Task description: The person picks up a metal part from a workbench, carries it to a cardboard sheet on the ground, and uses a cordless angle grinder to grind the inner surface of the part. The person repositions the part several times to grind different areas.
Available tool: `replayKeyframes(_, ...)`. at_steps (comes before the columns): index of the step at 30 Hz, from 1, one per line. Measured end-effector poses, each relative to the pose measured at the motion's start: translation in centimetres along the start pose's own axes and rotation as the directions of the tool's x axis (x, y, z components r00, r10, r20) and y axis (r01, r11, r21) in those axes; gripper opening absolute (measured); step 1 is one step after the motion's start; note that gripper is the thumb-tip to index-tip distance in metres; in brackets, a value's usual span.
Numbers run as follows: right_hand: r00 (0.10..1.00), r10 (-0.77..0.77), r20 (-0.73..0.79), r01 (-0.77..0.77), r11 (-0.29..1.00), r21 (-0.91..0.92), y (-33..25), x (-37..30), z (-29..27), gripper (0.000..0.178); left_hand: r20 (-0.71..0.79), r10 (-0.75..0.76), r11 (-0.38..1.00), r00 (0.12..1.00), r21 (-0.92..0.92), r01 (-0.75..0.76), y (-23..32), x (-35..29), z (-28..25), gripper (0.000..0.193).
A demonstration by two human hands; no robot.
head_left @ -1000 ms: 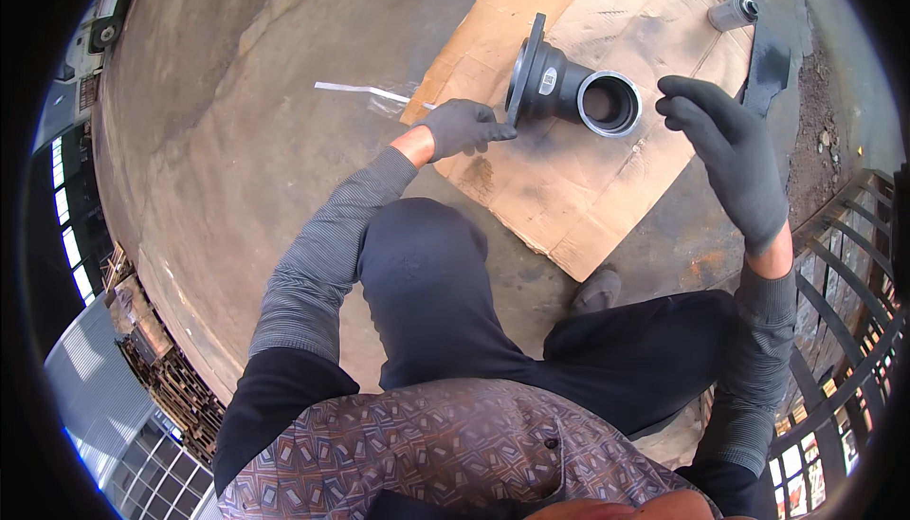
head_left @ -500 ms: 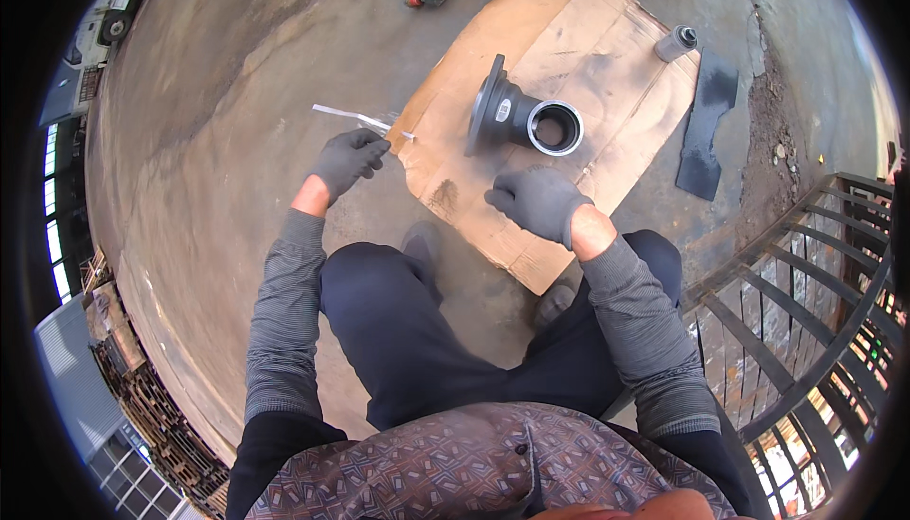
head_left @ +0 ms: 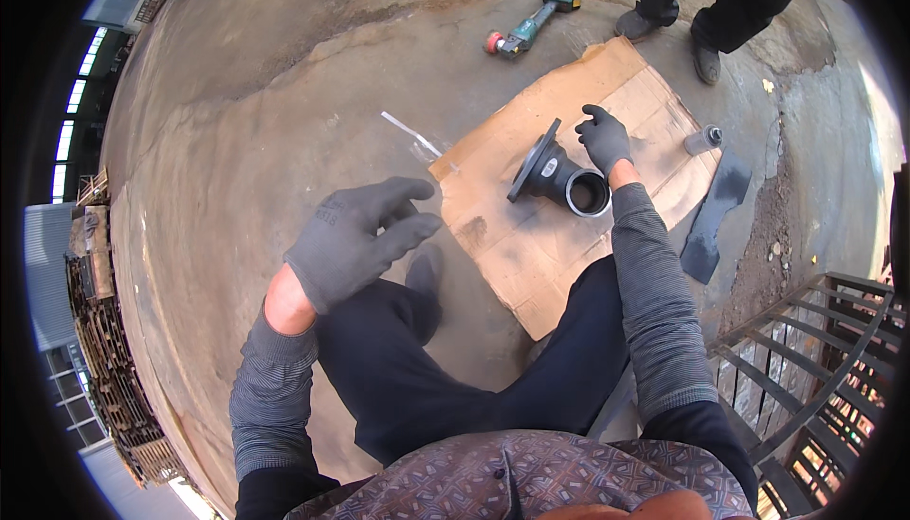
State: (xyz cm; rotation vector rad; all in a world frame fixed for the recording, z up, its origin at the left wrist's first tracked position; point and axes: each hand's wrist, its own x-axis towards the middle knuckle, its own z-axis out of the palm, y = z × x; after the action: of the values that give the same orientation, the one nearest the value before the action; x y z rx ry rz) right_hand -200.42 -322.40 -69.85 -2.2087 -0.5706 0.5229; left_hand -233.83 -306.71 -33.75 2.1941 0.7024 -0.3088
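A dark grey flanged pipe fitting (head_left: pixel 547 171) lies on a flat sheet of cardboard (head_left: pixel 502 269), its round open end toward me and a small pale label on its side. My right hand (head_left: pixel 605 139), in a dark grey glove, reaches over the cardboard just beyond the fitting. Its fingers are apart, with nothing seen in them. My left hand (head_left: pixel 355 240), gloved alike, is raised above my left knee, thumb and fingers spread and holding nothing. Past it, a thin white strip (head_left: pixel 411 132) lies on the ground, touching the cardboard's left corner.
A teal cordless angle grinder (head_left: pixel 536 25) with a red disc lies beyond the cardboard. Another person's legs (head_left: pixel 720 18) stand at the far right. A small spray can (head_left: pixel 703 141) and a flat black piece (head_left: pixel 716 217) are on the right, a slatted metal rack (head_left: pixel 806 368) nearer me.
My left hand has left the white strip, drawn back toward me and opened. My right hand has moved forward past the fitting and its fingers have spread. The view has tilted up, showing the other person's legs.
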Motion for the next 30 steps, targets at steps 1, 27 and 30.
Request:
replayKeyframes(1,0.999,-0.028,0.019,0.028,1.0,-0.002,0.1,1.9,0.1,0.047,0.027,0.033,0.999,0.999,0.011,-0.033,-0.3,-0.2,0.0,0.044)
replayKeyframes(27,0.952,-0.298,0.075,0.227,0.519,-0.824,-1.0,37.9,12.6,0.071,-0.36,0.408,0.893,0.839,0.349,-0.284,-44.8,48.0,10.6,0.02)
replayKeyframes(30,0.879,-0.413,0.239,0.378,0.297,-0.877,-0.5,41.1,13.1,0.064,-0.303,0.381,0.897,0.874,0.352,-0.269,-46.1,49.1,11.6,0.018)
